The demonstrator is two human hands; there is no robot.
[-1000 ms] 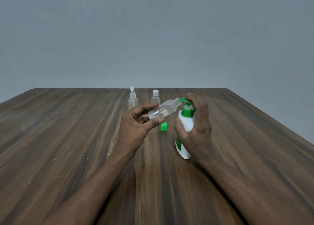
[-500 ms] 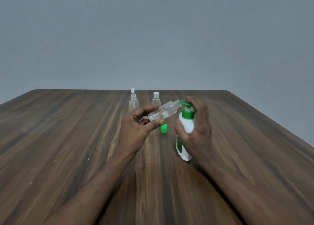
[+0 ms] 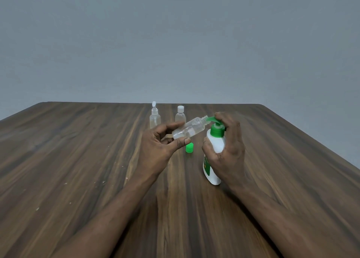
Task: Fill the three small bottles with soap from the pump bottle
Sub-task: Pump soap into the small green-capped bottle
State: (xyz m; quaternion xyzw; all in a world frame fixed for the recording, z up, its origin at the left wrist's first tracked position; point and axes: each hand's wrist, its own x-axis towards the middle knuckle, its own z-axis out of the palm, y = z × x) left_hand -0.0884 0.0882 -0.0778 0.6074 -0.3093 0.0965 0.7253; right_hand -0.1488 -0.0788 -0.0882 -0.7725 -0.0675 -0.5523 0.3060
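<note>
Currently mid first fill: left hand (image 3: 158, 141) gripped open bottle (image 3: 190, 130) tilted at nozzle (image 3: 211, 119), right hand (image 3: 227, 141) clasped pump bottle (image 3: 214, 154) mid-table. Two bottles (image 3: 155, 116) waited capped near far edge. Next likely: more pumps, mouth kept aligned

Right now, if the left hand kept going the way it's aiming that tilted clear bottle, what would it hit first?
The left hand points the small clear plastic bottle up and right; its open neck would first meet the green spout of the white pump bottle, apparently already touching, though depth is unclear.
</note>
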